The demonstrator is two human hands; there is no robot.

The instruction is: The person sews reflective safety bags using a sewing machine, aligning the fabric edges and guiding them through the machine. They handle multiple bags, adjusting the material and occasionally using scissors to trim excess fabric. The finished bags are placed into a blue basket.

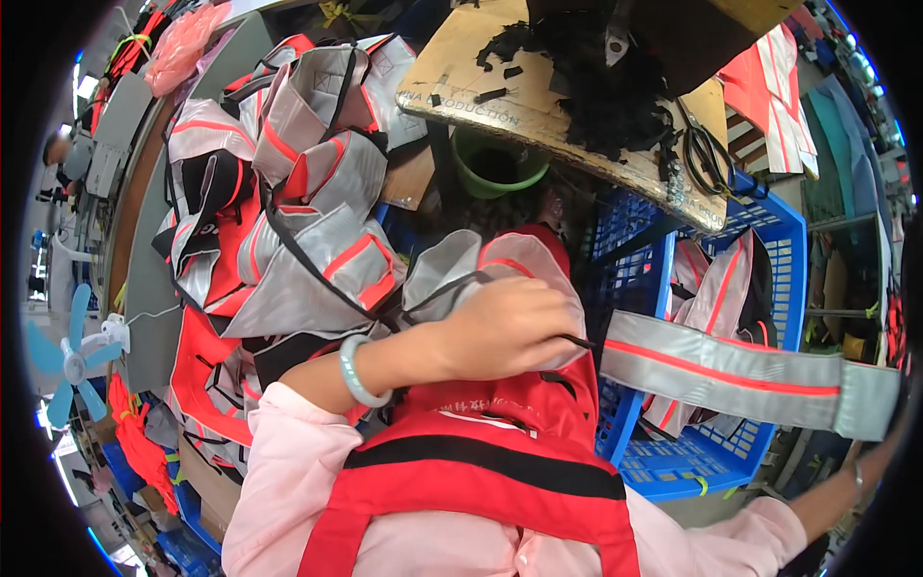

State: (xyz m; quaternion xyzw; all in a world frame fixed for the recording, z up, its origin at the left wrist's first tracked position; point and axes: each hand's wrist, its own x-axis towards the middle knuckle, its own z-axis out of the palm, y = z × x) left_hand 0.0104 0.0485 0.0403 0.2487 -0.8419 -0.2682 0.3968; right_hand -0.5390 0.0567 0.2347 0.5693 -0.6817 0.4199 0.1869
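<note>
My left hand (510, 322), with a pale bangle at its wrist, is closed in front of my red apron (567, 409). A thin black piece (577, 341) sticks out from its fingers; what it belongs to is hidden. Behind and beside this hand is a grey fabric piece with red trim (447, 269). At right a long grey band with a red stripe (721, 370) stretches over a blue plastic basket (793, 279). My right forearm (827, 505) reaches toward the band's outer end, and the hand itself is lost at the dark rim.
A large heap of grey and red sewn pieces (317, 207) lies at left. Ahead stands a worn wooden board (461, 62) with black scraps (615, 115) and black-handled scissors (707, 154) at its edge. Below it is a green bin (481, 178). A blue fan (77, 356) is far left.
</note>
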